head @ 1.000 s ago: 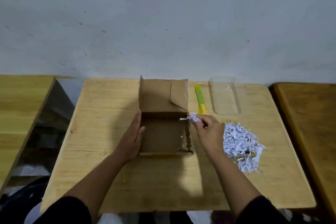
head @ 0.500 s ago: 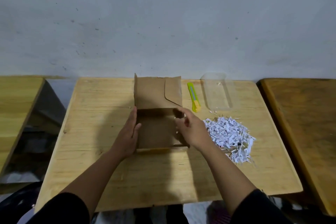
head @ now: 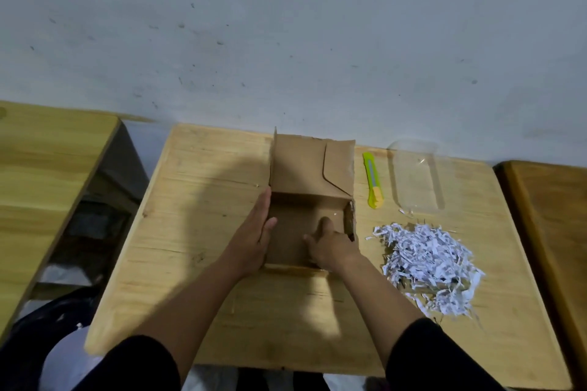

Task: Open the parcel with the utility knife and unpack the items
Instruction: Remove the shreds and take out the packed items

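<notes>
Parcel, a brown cardboard box, sits open at mid tabletop, lid flap standing up at the far side toward the wall. Left hand lies flat and unclenched against the box's outer left wall, bracing it, gripping nothing. Right hand is inside the box, reaching over the near right corner, fingers spread loosely toward the floor of the box; nothing visibly held, though the fingertips are partly in shadow. Box interior looks nearly bare: a few pale flecks near the far right inner corner, otherwise too dim to tell. Shredded paper is heaped on the tabletop just right of the box, near the right forearm. Utility knife, yellow-green, lies beside the box's right flap, long axis running away from the person, orange end nearer. A clear plastic container lies on its side beyond the shreds, right of the knife. Judgement: cutting is done and unpacking is near its end. Whatever remains lies ahead of and slightly right of the right hand, within the box, so the right hand is the nearer one for a last sweep while the left steadies the wall.
</notes>
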The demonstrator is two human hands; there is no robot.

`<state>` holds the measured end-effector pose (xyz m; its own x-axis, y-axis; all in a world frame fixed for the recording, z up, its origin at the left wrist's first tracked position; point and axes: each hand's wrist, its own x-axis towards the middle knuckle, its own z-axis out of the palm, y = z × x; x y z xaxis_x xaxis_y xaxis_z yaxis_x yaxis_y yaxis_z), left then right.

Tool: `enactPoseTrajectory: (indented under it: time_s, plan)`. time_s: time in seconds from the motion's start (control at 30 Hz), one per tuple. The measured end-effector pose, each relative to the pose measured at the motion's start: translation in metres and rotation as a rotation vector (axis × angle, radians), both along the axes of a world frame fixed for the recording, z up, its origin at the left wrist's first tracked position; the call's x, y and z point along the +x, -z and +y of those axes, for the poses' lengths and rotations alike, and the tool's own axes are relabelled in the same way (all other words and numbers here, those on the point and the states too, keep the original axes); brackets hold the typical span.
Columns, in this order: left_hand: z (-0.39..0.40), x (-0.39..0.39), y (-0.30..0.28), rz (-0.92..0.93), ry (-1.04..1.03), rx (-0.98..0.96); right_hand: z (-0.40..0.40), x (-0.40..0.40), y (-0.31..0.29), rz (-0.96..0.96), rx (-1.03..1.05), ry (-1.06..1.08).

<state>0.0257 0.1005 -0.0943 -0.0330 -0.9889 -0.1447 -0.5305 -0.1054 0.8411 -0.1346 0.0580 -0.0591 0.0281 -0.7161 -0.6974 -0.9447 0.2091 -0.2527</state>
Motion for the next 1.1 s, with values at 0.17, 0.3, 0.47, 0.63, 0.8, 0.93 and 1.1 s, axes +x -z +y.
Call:
enactPoseTrajectory:
  time_s: [0.17, 0.3, 0.47, 0.63, 0.8, 0.93, 1.1]
  plan:
    - [0.001, 0.0, -0.001, 0.009, -0.007, 0.002, -0.007, 0.002, 0.007, -0.151, -0.133, 0.125]
    - [0.001, 0.0, 0.0, 0.001, -0.009, 0.003, -0.007, 0.007, 0.009, -0.279, -0.214, 0.023]
    - [0.001, 0.0, 0.001, -0.013, -0.013, 0.004, -0.003, 0.003, 0.009, -0.301, -0.3, 0.134]
    - [0.0, 0.001, 0.004, 0.011, -0.018, -0.002, -0.006, -0.002, 0.011, -0.169, -0.332, 0.297]
    - [0.0, 0.0, 0.005, 0.006, -0.016, 0.0, -0.012, 0.005, 0.014, -0.068, -0.252, 0.254]
    - [-0.001, 0.0, 0.005, 0.013, -0.017, -0.001, -0.011, 0.006, 0.013, -0.068, -0.242, 0.076]
    - [0.0, 0.0, 0.004, 0.039, -0.014, 0.003, -0.009, 0.002, 0.01, -0.221, -0.243, 0.01]
